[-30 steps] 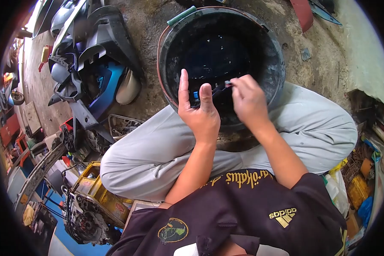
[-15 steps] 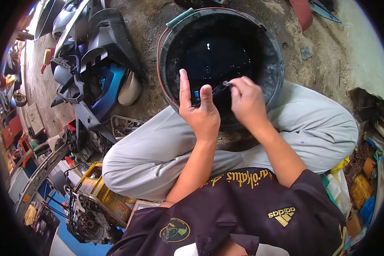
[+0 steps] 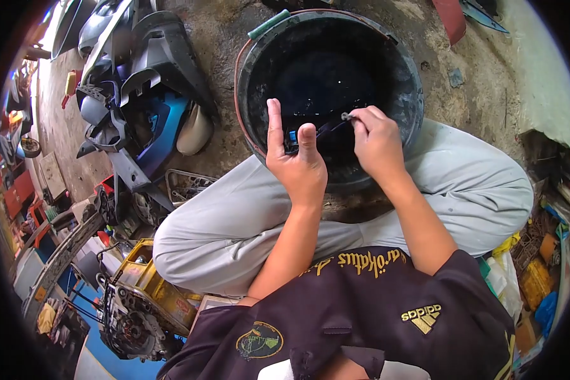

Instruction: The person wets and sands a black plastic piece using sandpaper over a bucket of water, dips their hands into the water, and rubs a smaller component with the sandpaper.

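A large black bucket [image 3: 413, 82] with dark liquid inside stands between my bent legs. My left hand [image 3: 296, 171] is over its near rim, thumb and fingers upright around a black part [image 3: 328, 128] with a small blue patch. That part blends into the dark bucket, so its outline and kind are unclear. To its right, my right hand [image 3: 381, 142] is closed, fingertips pinching a small greyish piece [image 3: 346, 116] at the black part's far end. Whether the piece is joined to the part, I cannot tell.
Black and blue motorbike fairing panels [image 3: 164, 63] lie on the floor to the left. A yellow crate [image 3: 139, 269] and a greasy engine block [image 3: 133, 326] are at lower left. A pale wall [image 3: 544, 76] and assorted scraps [image 3: 538, 285] are on the right.
My right hand has moved slightly right and up, and its smear of motion is gone. The glints on the liquid have shifted. My left hand has stayed almost in place.
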The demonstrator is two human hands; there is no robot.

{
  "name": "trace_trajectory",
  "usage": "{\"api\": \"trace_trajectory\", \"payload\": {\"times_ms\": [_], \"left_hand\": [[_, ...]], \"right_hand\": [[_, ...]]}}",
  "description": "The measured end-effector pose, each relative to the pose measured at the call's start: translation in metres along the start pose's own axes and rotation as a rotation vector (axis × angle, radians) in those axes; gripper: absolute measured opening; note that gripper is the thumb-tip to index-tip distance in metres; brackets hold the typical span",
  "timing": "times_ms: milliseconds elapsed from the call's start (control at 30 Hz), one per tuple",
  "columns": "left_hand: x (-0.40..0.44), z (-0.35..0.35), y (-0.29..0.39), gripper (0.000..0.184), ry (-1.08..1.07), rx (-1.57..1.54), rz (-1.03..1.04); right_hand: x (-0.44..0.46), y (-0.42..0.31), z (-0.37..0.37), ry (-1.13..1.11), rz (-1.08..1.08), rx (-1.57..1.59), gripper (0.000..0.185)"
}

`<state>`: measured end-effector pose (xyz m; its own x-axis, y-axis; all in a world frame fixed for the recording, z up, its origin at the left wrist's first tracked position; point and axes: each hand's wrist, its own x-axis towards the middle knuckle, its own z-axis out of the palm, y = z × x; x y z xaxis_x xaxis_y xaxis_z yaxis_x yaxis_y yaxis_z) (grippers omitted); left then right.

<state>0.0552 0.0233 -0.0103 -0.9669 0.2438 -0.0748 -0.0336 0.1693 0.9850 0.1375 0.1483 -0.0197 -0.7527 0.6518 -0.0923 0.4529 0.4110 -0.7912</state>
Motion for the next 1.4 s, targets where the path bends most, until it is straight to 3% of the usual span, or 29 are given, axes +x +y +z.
{"api": "trace_trajectory", "payload": {"times_ms": [100, 233, 333, 500, 733, 800, 867, 967, 1100, 1200, 1233, 1333, 1400], "left_hand": [[0.001, 0.001, 0.004, 0.085, 0.01, -0.019, -0.015], [0.002, 0.002, 0.003, 0.092, 0.048, -0.068, -0.059], [0.004, 0.003, 0.002, 0.092, 0.063, -0.056, -0.045], [0.005, 0.003, 0.009, 0.091, 0.062, -0.069, -0.058], [0.006, 0.001, 0.006, 0.084, 0.02, 0.027, -0.015], [0.006, 0.001, 0.005, 0.085, 0.024, 0.024, -0.014], [0.007, 0.003, 0.005, 0.085, 0.034, 0.014, -0.009], [0.005, 0.003, 0.005, 0.086, 0.042, 0.015, -0.009], [0.006, 0.003, 0.002, 0.087, 0.016, 0.022, -0.019], [0.007, 0.004, 0.005, 0.088, 0.035, 0.011, -0.016], [0.006, 0.004, 0.006, 0.088, 0.043, 0.009, -0.015], [0.008, 0.001, 0.002, 0.089, -0.011, 0.032, 0.015], [0.007, 0.001, 0.001, 0.089, -0.012, 0.031, 0.007]], "right_hand": [[-0.004, -0.021, -0.002, -0.087, -0.099, 0.08, 0.015], [0.003, 0.005, -0.005, -0.01, -0.1, -0.064, 0.019], [0.0, 0.001, 0.001, -0.016, -0.245, -0.012, 0.02], [0.004, 0.015, -0.006, 0.014, -0.219, -0.158, 0.023], [0.003, 0.006, -0.001, -0.013, -0.312, -0.082, 0.022], [0.009, 0.016, -0.005, 0.03, -0.185, -0.128, 0.021], [0.007, 0.015, -0.003, 0.018, -0.289, -0.2, 0.022], [0.0, -0.005, 0.007, -0.004, -0.301, -0.014, 0.02], [0.003, 0.012, -0.001, 0.047, -0.223, -0.188, 0.018], [-0.006, 0.0, 0.012, 0.033, -0.259, -0.002, 0.018], [-0.007, -0.011, 0.008, 0.001, -0.182, 0.108, 0.017], [-0.001, 0.013, 0.003, 0.043, -0.311, -0.085, 0.016], [0.0, 0.018, 0.004, 0.039, -0.269, -0.094, 0.017]]}}
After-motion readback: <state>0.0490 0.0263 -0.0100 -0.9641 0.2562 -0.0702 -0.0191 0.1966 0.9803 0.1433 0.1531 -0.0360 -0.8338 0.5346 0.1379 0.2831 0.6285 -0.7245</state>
